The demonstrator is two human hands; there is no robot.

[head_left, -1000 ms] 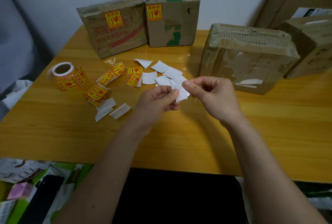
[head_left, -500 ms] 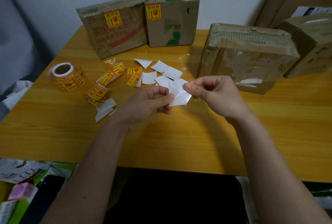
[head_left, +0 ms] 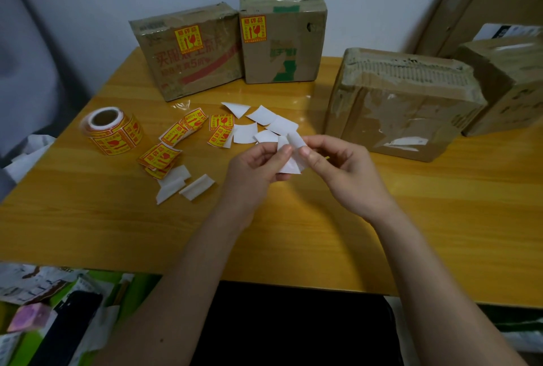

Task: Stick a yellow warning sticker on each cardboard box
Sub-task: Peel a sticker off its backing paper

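Above the middle of the wooden table (head_left: pixel 88 218), my left hand (head_left: pixel 255 166) and my right hand (head_left: pixel 343 171) both pinch one sticker (head_left: pixel 291 160), its white back facing me and its top edge curled over. Two cardboard boxes at the back, the left box (head_left: pixel 188 51) and the middle box (head_left: pixel 282 39), each carry a yellow warning sticker. A larger box (head_left: pixel 402 104) stands to the right of my hands with no yellow sticker on the faces I see. A roll of yellow stickers (head_left: pixel 111 130) stands at the left.
Loose yellow stickers (head_left: pixel 188 130) and several white backing papers (head_left: pixel 264 122) lie scattered between the roll and my hands. More cardboard boxes (head_left: pixel 511 83) stand at the right and far right. Clutter lies on the floor at bottom left, below the table's near edge.
Both hands stay close together on the sticker. Its upper edge has curled over between my fingers, and the white sheet looks narrower than before.
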